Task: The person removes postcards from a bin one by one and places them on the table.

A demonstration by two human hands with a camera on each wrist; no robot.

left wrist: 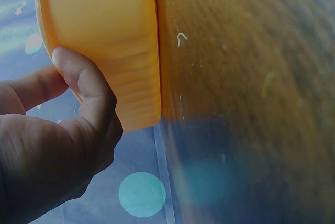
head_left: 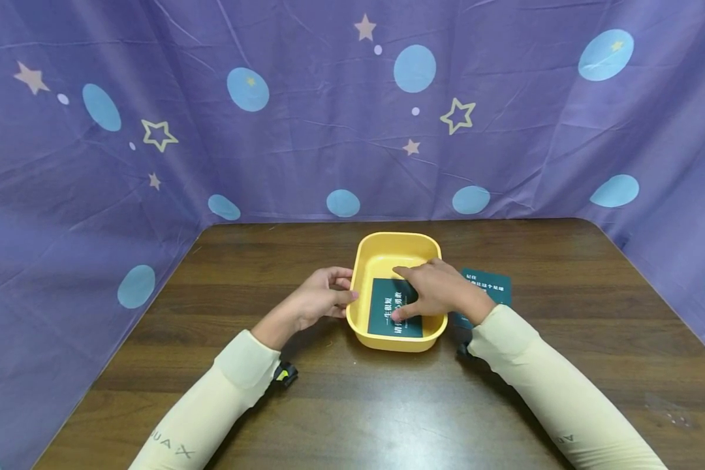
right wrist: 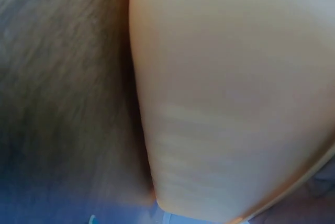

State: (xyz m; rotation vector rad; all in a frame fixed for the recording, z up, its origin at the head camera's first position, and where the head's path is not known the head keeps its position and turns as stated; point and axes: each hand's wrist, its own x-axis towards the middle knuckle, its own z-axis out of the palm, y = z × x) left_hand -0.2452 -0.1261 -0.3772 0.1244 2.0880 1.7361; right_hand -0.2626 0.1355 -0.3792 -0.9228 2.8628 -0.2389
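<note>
A yellow plastic basin (head_left: 396,346) stands on the table. My left hand (head_left: 323,300) pinches its left rim, and the left wrist view shows thumb and fingers (left wrist: 86,85) at that edge. Inside lies a dark green card (head_left: 382,310) with white print. My right hand (head_left: 437,287) reaches over the right rim with fingers spread, the thumb resting on the card and the index finger past its far edge. A second green card (head_left: 493,281) lies on the table, partly hidden beneath the right forearm. The right wrist view shows mainly the basin's outer wall (right wrist: 235,88).
The brown wooden table (head_left: 358,405) extends around the basin. A purple curtain (head_left: 329,156) with stars and blue spots hangs behind and at both sides. A small transparent scrap (head_left: 670,411) lies at the table's right.
</note>
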